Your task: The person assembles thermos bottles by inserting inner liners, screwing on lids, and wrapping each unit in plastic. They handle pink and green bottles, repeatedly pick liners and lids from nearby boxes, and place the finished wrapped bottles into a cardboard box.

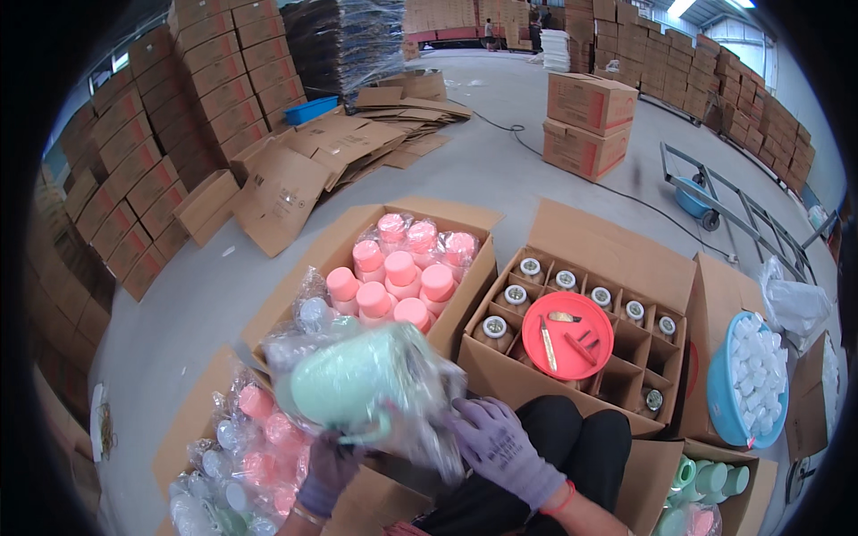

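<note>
A mint-green jug [344, 380] with a side handle lies tilted in the air in front of me, inside a clear plastic bag [438, 433]. My left hand [331, 473], in a purple-grey glove, holds it from below near the handle; the jug partly covers its fingers. Gloved alike, my right hand [505, 451] has its fingers closed on the loose end of the bag. Just beyond the jug is an open carton [483, 268] of bagged pink bottles [402, 268]. Another carton at lower left holds more bagged pink and white pieces [259, 464].
On a divided carton [527, 380] of silvery-necked inserts rests a red round tray [581, 313] with small tools. A blue basin [719, 406] of white caps stands right; green parts [712, 478] fill a carton below. Flattened cardboard [286, 192], stacked cartons [585, 129] and a cart [742, 201] lie beyond.
</note>
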Demonstrator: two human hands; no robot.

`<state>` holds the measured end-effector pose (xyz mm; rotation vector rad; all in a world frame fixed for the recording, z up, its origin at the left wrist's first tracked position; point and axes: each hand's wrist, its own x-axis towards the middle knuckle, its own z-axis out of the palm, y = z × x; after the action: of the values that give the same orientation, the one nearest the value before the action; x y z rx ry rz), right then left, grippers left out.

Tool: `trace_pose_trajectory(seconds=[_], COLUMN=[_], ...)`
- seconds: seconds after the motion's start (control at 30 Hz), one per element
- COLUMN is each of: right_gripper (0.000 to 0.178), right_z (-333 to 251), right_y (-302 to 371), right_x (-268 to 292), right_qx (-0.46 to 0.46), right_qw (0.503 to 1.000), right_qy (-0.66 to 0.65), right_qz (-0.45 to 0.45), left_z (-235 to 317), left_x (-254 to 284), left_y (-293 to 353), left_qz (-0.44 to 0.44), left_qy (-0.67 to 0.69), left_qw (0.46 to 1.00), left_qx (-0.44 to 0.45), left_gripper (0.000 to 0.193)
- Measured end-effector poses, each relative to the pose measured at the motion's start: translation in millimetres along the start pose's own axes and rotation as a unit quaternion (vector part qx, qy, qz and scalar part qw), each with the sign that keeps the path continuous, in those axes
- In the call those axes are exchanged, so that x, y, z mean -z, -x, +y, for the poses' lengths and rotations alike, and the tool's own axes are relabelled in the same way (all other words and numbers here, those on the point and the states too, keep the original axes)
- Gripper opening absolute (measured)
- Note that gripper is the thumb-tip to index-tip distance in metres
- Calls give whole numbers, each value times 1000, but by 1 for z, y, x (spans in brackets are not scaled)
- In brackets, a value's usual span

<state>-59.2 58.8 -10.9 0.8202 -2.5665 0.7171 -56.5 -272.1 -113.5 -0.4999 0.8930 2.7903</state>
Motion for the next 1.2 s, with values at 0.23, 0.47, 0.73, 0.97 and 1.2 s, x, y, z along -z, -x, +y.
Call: trace_pose_trajectory(seconds=[0.23,0.47,0.73,0.97,1.2], right_gripper=[33,29,28,27,33], right_z=[42,59,64,51,71], right_y=[2,16,17,0,1], right_x=[29,10,9,15,21], right_qx=[-94,-120,-132,-117,-215], right_qw=[995,991,990,993,969], right_qy=[5,49,43,16,-123], right_qz=[-14,-35,5,15,-17], left_z=[45,17,50,-39,27], left_x=[10,17,-139,-101,-214], left_y=[-118,-179,-222,-339,-278], left_qz=[77,130,-130,-28,-113], left_qy=[-322,-672,-855,-945,-893], left_qw=[932,728,380,274,260], left_qx=[-150,42,-327,-174,-349], left_gripper=[27,33,27,90,92])
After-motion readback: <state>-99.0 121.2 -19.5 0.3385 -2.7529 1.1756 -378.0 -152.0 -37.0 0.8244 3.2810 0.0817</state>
